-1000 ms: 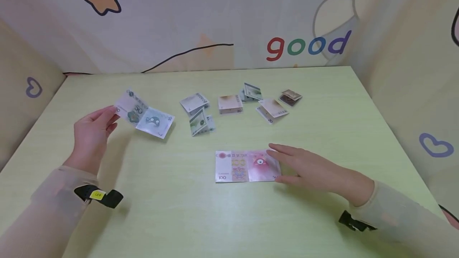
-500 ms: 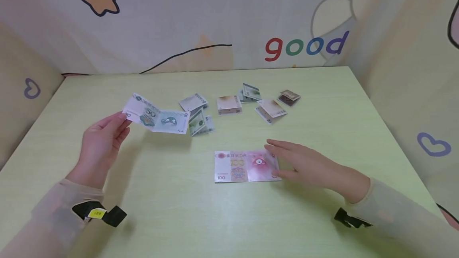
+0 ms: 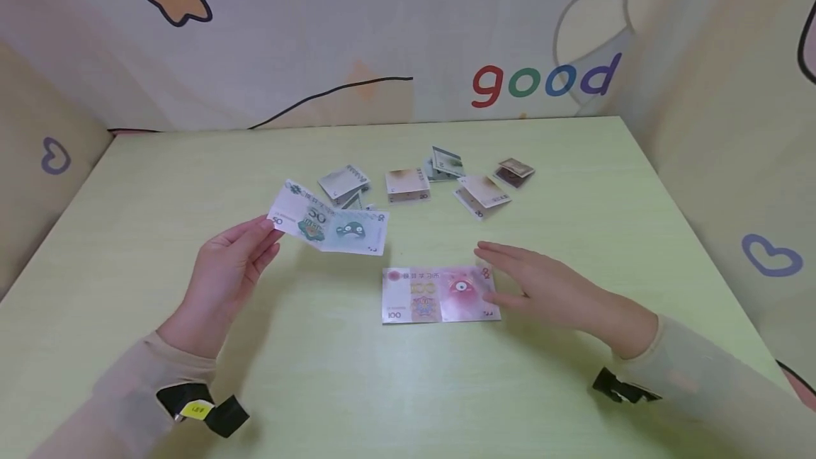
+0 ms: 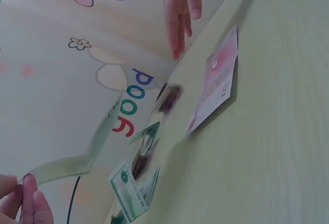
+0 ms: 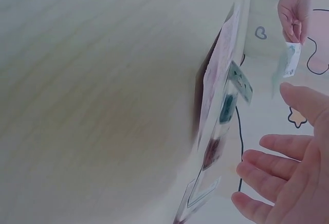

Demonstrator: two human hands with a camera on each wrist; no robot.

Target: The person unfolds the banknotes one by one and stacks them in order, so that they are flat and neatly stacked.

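Observation:
My left hand (image 3: 232, 275) pinches the left end of a green 50 play banknote (image 3: 328, 224), held up above the table with a crease across its middle. In the left wrist view that banknote (image 4: 67, 166) bends sharply at the crease. A pink 100 play banknote (image 3: 440, 295) lies unfolded on the table in front of me. My right hand (image 3: 548, 289) hovers at its right end, fingers spread and nothing in them. In the right wrist view the fingers (image 5: 270, 165) are loosely extended.
Behind lie several folded play banknotes: a pale one (image 3: 344, 181), a brownish one (image 3: 408, 184), a green one (image 3: 446, 163), another brownish one (image 3: 483, 195) and a small brown one (image 3: 515, 172). A printed cloth wall (image 3: 287, 34) borders the table (image 3: 306, 388).
My left hand has carried the green banknote rightward, from the table's left side toward the pink banknote, overlapping a folded green one behind. The right hand has barely moved.

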